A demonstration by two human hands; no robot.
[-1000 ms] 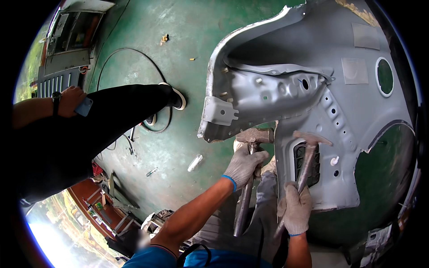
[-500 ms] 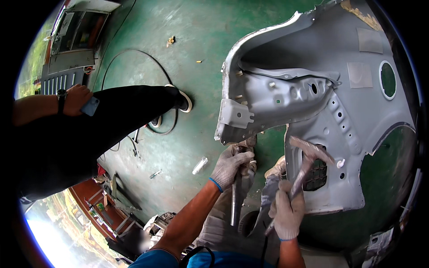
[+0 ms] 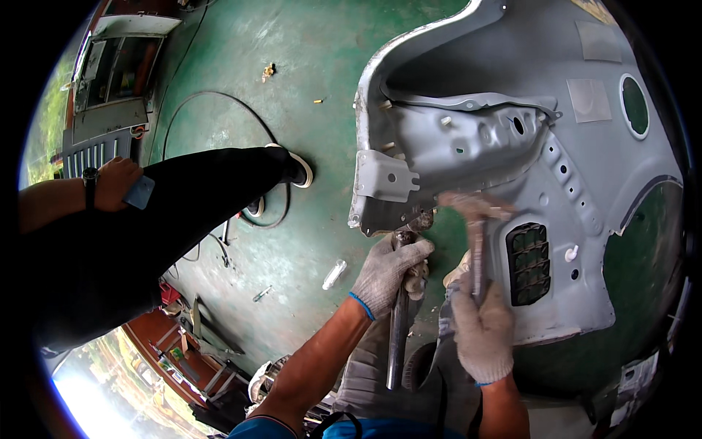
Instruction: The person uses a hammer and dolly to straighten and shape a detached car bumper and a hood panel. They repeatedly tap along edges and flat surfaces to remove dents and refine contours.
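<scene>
- Head view, looking down: the left hand (image 3: 385, 272), in a grey knit glove with a blue cuff, is wrapped tight around a long grey metal bar (image 3: 398, 322), fingers curled fully round the shaft near its upper end.
- That bar stands nearly upright in the picture, its top end pressed in under the lower edge of the large grey sheet-metal car body panel (image 3: 585, 154), just below a small square grey bracket (image 3: 385, 177) with one hole.
- The right hand (image 3: 482, 333), gloved the same way, is clenched around the handle of a hammer (image 3: 475, 219); the hammer's head is blurred, up against the panel just left of a black slotted vent (image 3: 528, 262).
- The two hands sit near each other, bar on the left, hammer on the right, both at the panel's lower part.
- The panel lies on a green painted floor (image 3: 307, 73), filling the upper right.
- On the left, another person's black-trousered leg (image 3: 197, 190) stretches across the floor, a white-soled shoe (image 3: 296, 170) at its end, resting on a looping black cable (image 3: 212, 95).
- That person's hand (image 3: 117, 183) holds a small flat grey object; a wristwatch sits just beside it.
</scene>
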